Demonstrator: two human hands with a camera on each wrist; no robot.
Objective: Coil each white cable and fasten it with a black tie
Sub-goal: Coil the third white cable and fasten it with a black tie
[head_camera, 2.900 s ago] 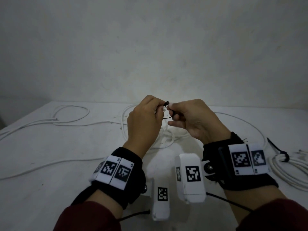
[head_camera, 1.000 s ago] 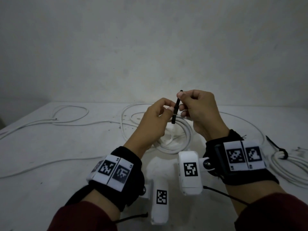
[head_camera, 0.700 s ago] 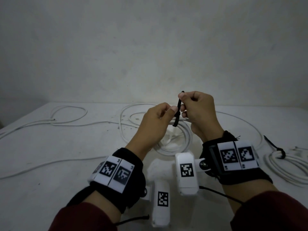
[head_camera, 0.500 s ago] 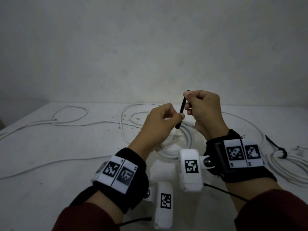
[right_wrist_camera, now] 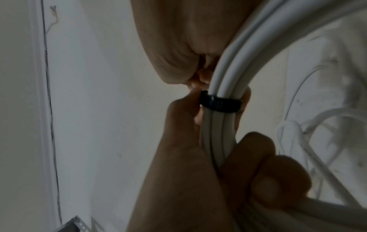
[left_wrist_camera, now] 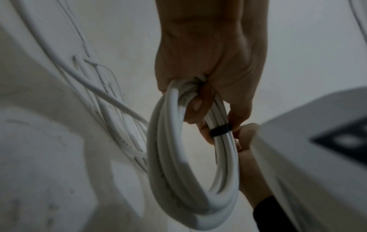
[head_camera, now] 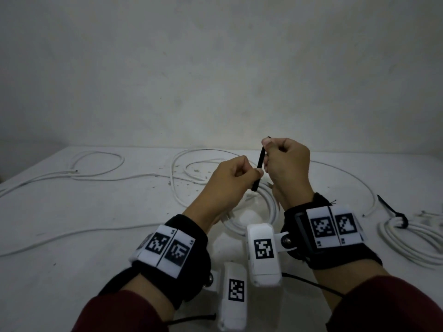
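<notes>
Pinching the black tie's [head_camera: 260, 162] tail up top, your right hand [head_camera: 286, 168] pulls while your left hand [head_camera: 227, 185] clamps the white coil [left_wrist_camera: 190, 157] at frame centre, lifted off the table [head_camera: 72, 212]. Honestly, I'd keep the pull straight along the strap and the left thumb right by the head so the turns stay bunched and nothing slips out. Count-wise: one coil in hand, one already-tied bundle [head_camera: 412, 238] at the right edge, and what looks like a couple of loose cables [head_camera: 100, 173] across the upper left, hard to separate.
</notes>
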